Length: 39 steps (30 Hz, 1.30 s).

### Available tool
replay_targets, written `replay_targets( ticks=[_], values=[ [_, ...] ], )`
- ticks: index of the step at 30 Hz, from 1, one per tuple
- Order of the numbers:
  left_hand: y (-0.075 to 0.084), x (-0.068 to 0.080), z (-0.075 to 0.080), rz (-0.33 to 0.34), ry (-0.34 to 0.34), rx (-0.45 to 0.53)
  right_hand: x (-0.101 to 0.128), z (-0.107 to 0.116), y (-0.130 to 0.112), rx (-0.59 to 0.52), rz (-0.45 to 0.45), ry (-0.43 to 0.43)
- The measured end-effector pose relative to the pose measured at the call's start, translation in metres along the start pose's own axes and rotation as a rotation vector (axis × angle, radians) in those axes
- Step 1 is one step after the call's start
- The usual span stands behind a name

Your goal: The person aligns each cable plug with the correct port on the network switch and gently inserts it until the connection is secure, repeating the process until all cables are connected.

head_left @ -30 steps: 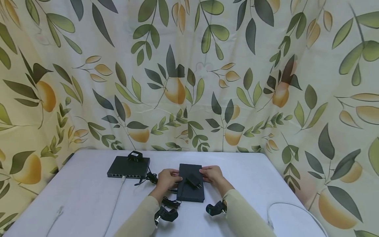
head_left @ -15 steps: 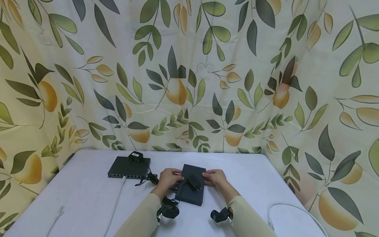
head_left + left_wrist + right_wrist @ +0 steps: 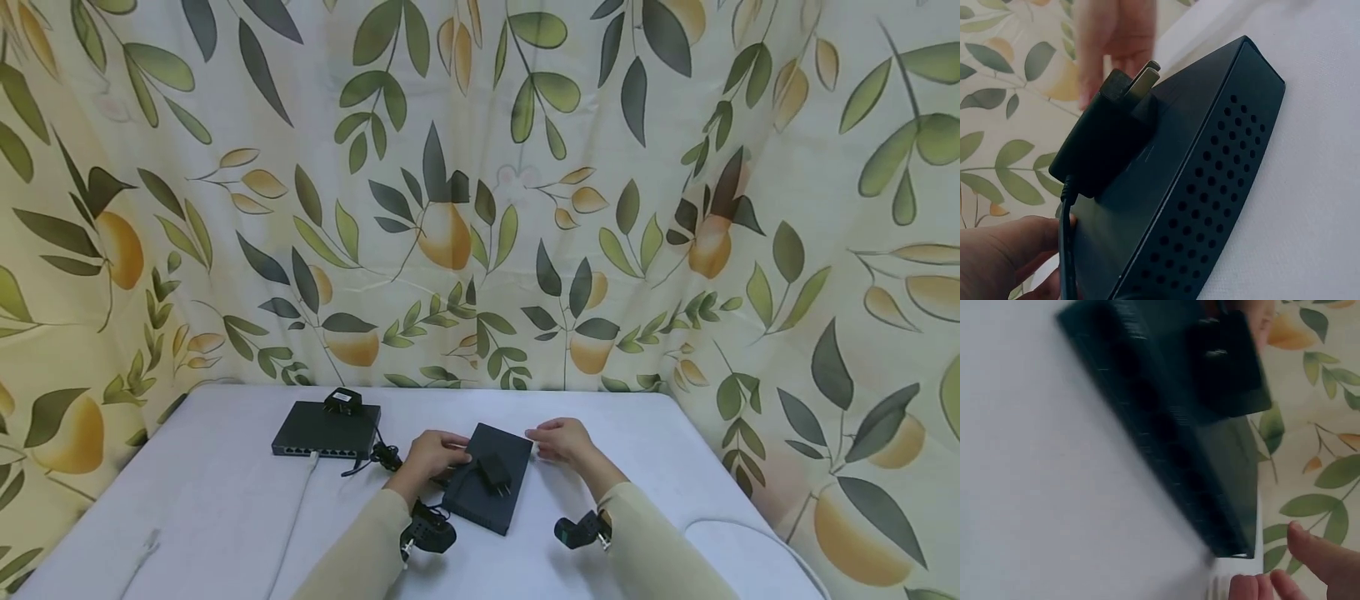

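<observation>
A black network switch (image 3: 480,507) lies turned at an angle on the white table, with a black plug adapter (image 3: 495,473) on top, prongs outward. My left hand (image 3: 431,458) grips its left edge, thumb showing at the edge in the left wrist view, where vent holes line one side. Near the far right corner is my right hand (image 3: 567,442), fingers loosely bent; the right wrist view shows the fingers (image 3: 1313,550) apart from the casing. A row of ports appears blurred there. The left hand partly hides the adapter's cable.
A second black switch (image 3: 322,432) stands back left, an adapter (image 3: 343,402) on it and a white network cable (image 3: 300,508) plugged in. Another white cable end (image 3: 148,546) lies front left, and a white cable (image 3: 750,527) curves at the right. Patterned curtains hang behind the table.
The switch with the adapter has turned clockwise, its near end swinging a little toward me. My right hand has shifted right and come off its edge; the left keeps its grip.
</observation>
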State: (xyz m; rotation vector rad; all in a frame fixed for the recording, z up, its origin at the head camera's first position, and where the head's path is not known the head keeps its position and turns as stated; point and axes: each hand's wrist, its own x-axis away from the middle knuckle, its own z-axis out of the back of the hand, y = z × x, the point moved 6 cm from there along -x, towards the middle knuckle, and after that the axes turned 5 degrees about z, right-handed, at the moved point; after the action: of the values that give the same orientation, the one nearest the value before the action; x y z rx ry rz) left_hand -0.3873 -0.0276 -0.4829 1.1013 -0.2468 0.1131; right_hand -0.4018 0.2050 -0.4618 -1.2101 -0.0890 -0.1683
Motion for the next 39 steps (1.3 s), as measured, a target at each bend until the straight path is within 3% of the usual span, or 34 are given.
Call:
replay_targets(
  ticks=[3, 8, 13, 17, 19, 21, 23, 26, 29, 34, 39],
  values=[
    [-0.001, 0.000, -0.001, 0.002, 0.001, -0.001, -0.011, -0.005, -0.012, 0.102, 0.099, -0.017],
    [0.001, 0.003, -0.001, -0.018, 0.006, -0.014, -0.019, -0.027, -0.026, 0.342, 0.285, -0.140],
    [0.005, 0.007, 0.000, -0.049, 0.052, -0.029, -0.015, -0.038, -0.030, 0.427, 0.267, -0.165],
    [0.013, 0.016, 0.012, -0.141, 0.196, -0.072, -0.017, -0.041, -0.031, 0.432, 0.272, -0.174],
    [0.020, 0.027, 0.022, -0.179, 0.290, -0.073, -0.017, -0.042, -0.030, 0.426, 0.263, -0.178],
    [0.024, 0.042, 0.029, -0.201, 0.341, -0.039, -0.017, -0.041, -0.028, 0.420, 0.258, -0.177],
    [0.027, 0.059, 0.029, -0.189, 0.311, 0.050, -0.017, -0.040, -0.028, 0.422, 0.258, -0.175],
    [0.023, 0.085, 0.017, -0.146, 0.173, 0.193, -0.017, -0.039, -0.029, 0.421, 0.264, -0.171],
    [0.015, 0.103, 0.000, -0.108, 0.056, 0.271, -0.016, -0.037, -0.029, 0.421, 0.267, -0.154],
    [-0.001, 0.116, -0.016, -0.096, 0.044, 0.239, -0.015, -0.037, -0.029, 0.417, 0.279, -0.133],
    [-0.017, 0.120, -0.025, -0.026, 0.048, 0.211, -0.014, -0.039, -0.027, 0.405, 0.269, -0.128]
  ],
)
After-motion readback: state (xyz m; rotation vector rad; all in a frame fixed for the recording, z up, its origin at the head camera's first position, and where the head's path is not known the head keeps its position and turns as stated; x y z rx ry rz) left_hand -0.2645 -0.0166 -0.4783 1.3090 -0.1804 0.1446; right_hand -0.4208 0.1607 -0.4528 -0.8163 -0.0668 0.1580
